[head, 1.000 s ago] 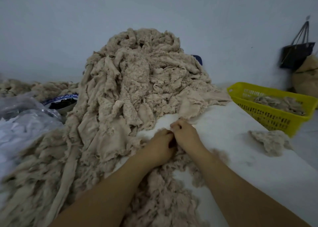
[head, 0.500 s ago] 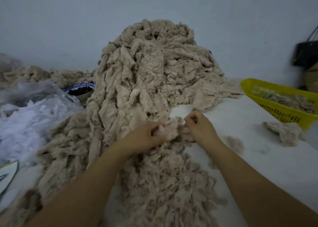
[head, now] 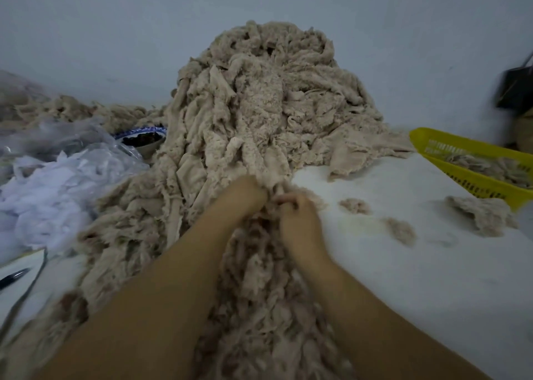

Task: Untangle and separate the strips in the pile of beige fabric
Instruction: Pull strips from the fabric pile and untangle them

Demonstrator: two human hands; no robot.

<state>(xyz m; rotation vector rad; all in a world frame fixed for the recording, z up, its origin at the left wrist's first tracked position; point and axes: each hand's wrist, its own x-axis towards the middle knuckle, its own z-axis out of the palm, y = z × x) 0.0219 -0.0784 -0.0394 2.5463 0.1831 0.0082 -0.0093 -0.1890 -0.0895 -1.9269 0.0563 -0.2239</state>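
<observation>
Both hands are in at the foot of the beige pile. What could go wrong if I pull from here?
1. The pile rises steeply above both hands; pulling the strip that the right hand pinches at its foot may bring fabric sliding down.
2. The left hand grips into the tangle beside it, so neighbouring strips may drag along and knot tighter.
3. A slide leftward could mix beige pieces into the white scraps or cover the bowl.

Basket [head: 478, 185] cropped rightward; pile [head: 259, 120] blurred near bottom.
</observation>
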